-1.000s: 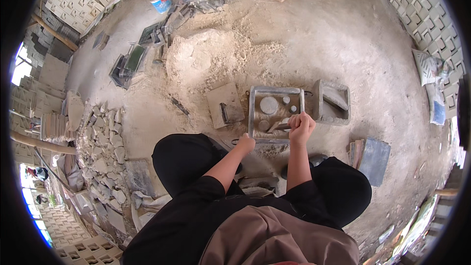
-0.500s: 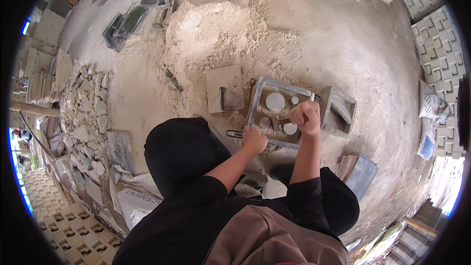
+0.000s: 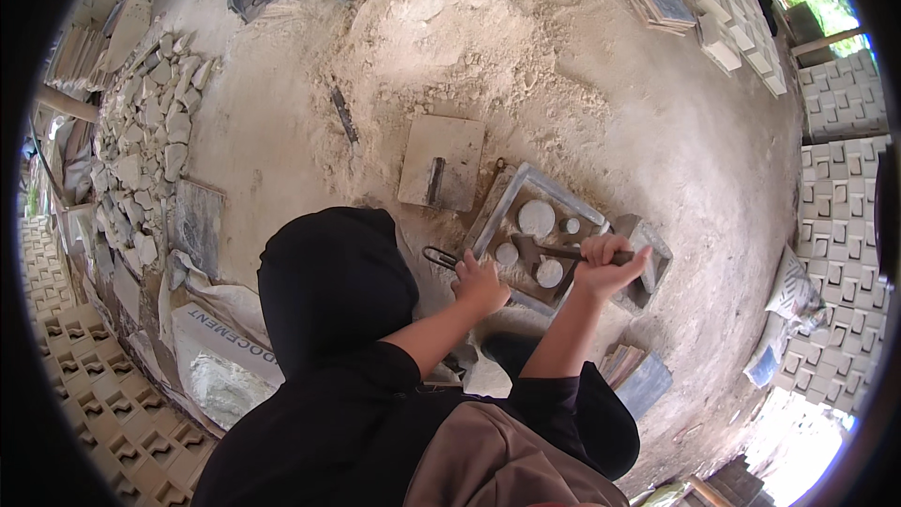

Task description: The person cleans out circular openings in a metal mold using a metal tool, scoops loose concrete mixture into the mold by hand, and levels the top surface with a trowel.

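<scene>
If our tool point(image 3: 563, 252) slips: discs point(image 3: 536, 219) could chip.
Right hand point(image 3: 608, 264): clamped on it.
Left hand point(image 3: 481, 284): frame's point(image 3: 566, 195) left corner, grip unclear.

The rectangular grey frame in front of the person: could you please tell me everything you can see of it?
The rectangular grey frame lies askew on the dusty floor, its rails looking like worn, perhaps metal, bars. Inside are several pale round discs of differing sizes. A narrow loop juts out near its left corner, where the left hand appears to rest. The right hand holds a dark tool across its inside; whether the tool's head touches anything there is unclear.
</scene>
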Motion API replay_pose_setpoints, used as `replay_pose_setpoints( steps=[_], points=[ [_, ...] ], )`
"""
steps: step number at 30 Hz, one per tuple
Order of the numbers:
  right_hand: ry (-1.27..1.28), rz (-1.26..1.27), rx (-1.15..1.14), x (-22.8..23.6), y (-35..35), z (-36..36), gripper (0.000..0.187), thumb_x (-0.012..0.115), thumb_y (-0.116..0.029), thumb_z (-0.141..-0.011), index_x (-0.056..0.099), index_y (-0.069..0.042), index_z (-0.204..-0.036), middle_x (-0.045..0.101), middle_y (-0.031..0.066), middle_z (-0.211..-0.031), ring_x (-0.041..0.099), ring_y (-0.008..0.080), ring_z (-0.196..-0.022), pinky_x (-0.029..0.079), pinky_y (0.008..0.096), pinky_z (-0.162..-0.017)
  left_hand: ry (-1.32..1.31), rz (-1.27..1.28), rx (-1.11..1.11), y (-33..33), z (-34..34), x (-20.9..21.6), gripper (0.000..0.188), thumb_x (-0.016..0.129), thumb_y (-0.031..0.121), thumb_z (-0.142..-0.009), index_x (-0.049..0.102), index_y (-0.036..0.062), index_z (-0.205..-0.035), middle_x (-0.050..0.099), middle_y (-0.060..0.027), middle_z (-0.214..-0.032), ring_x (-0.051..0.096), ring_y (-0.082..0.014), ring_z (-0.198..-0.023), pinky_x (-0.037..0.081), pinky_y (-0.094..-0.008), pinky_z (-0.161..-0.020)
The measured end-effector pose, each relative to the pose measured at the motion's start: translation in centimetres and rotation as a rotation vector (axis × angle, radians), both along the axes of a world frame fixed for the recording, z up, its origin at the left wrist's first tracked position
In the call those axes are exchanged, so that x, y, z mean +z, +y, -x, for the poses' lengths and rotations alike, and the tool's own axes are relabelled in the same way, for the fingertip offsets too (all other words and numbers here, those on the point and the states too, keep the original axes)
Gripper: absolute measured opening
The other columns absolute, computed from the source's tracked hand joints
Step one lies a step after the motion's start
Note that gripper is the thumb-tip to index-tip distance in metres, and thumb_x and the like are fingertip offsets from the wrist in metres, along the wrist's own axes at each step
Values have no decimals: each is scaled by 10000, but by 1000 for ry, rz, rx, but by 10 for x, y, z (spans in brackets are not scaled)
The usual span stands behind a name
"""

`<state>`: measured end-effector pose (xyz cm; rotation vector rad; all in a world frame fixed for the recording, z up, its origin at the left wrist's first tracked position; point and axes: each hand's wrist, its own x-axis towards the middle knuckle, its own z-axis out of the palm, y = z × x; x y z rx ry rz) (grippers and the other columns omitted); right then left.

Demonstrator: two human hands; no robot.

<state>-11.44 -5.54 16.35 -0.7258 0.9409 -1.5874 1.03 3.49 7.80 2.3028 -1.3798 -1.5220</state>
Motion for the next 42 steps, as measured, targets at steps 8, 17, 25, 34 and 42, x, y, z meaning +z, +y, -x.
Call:
replay_pose_setpoints(
  steps=[8,17,25,34,42],
  points=[
    [122,33,437,2,-32,-25,537,360,-403,-854,285,-66,-442,271,18,-403,274,133,-363,202,273,-378,42,-90,-7,-4,5,9,439,574,233,-707,485,120,-1121,60,-238,-1381,151,-426,-1257,245,-545,-956],
    [120,82,868,12,-45,-44,461,383,-322,-806,291,-61,-438,284,18,-400,283,123,-362,196,258,-377,42,-119,-117,-3,1,14,473,579,184,-701,473,58,-1144,-16,-269,-1393,71,-459,-1278,230,-553,-963],
    [207,36,1253,17,-61,-71,433,376,-280,-770,304,-64,-402,309,23,-393,286,122,-373,205,270,-386,40,-124,-186,1,0,14,508,574,239,-714,482,56,-1179,-31,-265,-1392,55,-476,-1272,278,-532,-947],
    [420,-55,722,22,-29,-101,378,409,-115,-786,321,-52,-423,308,2,-413,260,94,-395,188,260,-397,66,-101,-192,-4,-4,12,507,552,201,-719,465,18,-1184,-15,-278,-1388,97,-492,-1257,324,-537,-917],
    [499,-40,899,36,-30,-92,399,401,-138,-826,323,-49,-445,324,5,-416,277,92,-398,209,267,-406,127,231,286,-11,-24,-13,220,519,130,-731,487,-10,-897,501,-257,-1000,519,-387,-909,426,-461,-732]
  ],
)
